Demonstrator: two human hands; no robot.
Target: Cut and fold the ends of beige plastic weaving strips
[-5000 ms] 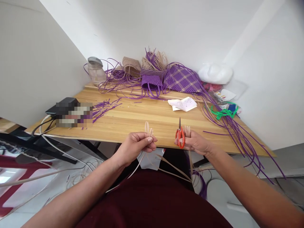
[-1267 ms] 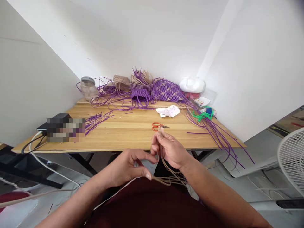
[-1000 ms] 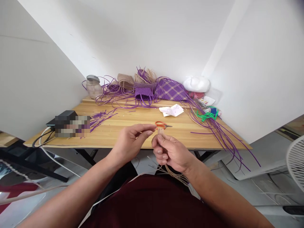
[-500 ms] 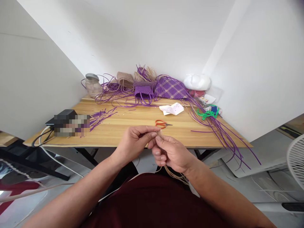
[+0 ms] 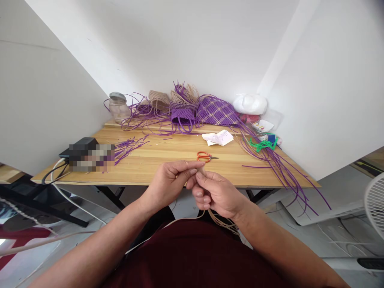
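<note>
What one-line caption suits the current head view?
Right hand grips beige strands as left hand meets it, orange-handled scissors lying beyond on the wooden table.

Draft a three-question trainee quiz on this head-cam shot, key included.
1. True or false: the orange-handled scissors lie on the table.
2. Which lies nearest the scissors? A) the lidded jar B) the paper C) the green tangle
3. Fill in the colour: the strands hanging below the right hand are ____.

Key: 1 true; 2 B; 3 beige.
</note>
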